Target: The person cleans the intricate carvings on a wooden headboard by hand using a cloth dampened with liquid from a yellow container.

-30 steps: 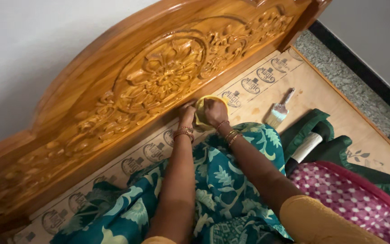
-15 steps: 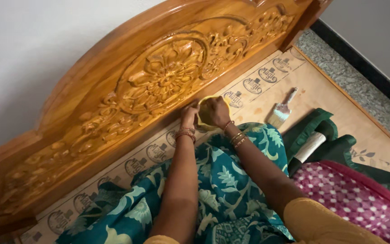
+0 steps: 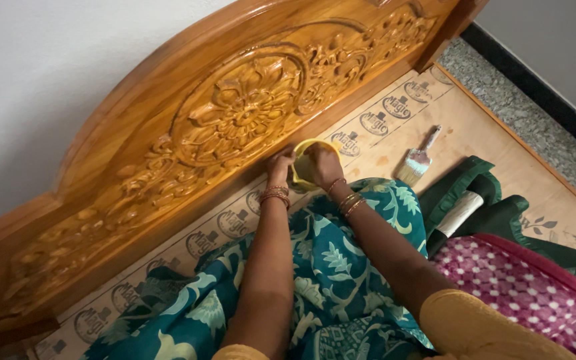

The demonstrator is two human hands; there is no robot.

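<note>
A small yellow bowl [image 3: 305,167] sat tilted at the foot of the carved wooden headboard [image 3: 235,120], just beside its lower rail and above the person's lap. The right hand [image 3: 323,167] lay over the bowl's right side with its fingers closed on the rim. The left hand [image 3: 279,168] touched the bowl's left edge, its fingers curled there, though whether they actually clamped the rim could not be told. Bangles ringed both wrists. The arms reached out over a teal floral garment [image 3: 341,267]. Under everything lay a plywood sheet [image 3: 488,133] stamped with round marks. A flat paintbrush [image 3: 418,159] rested on it, near the right hand but apart from it. Dark green cloth [image 3: 475,180] and a pink dotted fabric [image 3: 521,287] lay to the right.
</note>
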